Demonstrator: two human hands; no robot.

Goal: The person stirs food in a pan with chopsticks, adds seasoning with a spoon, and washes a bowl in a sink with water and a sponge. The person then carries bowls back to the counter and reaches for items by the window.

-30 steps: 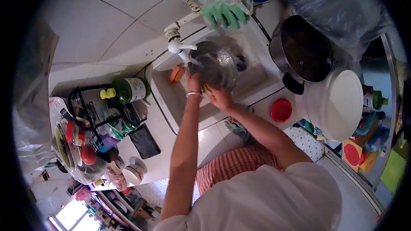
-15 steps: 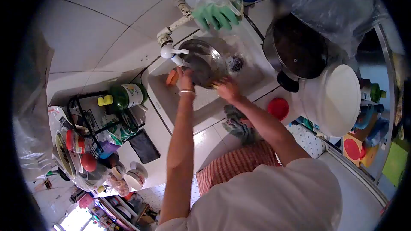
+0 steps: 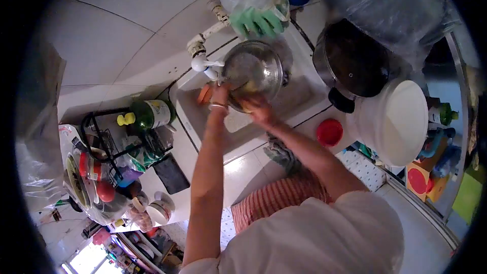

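Note:
A round metal basin (image 3: 264, 66) is tilted in the white sink (image 3: 190, 116), its shiny inside turned up towards me. My left hand (image 3: 220, 94) is closed on its left rim, just under the faucet (image 3: 201, 63). At the near edge of the basin, my right hand (image 3: 256, 107) is curled with its fingers over the inside. A yellowish patch shows by those fingers, too blurred to name. An orange object (image 3: 204, 94) lies in the sink beside my left hand. Behind the basin's right side, a small dark thing (image 3: 286, 78) is partly hidden.
Green rubber gloves (image 3: 257, 22) hang behind the sink. To the right stand a dark pot (image 3: 352, 63), a white bucket (image 3: 403, 122) and a red bowl (image 3: 329, 132). A rack with a green bottle (image 3: 153, 114) is at left. A grey cloth (image 3: 284, 155) hangs at the front edge.
The basin has turned so that its inside faces up, and it has shifted right, covering most of the dark thing. My right hand has moved left and slightly down with it.

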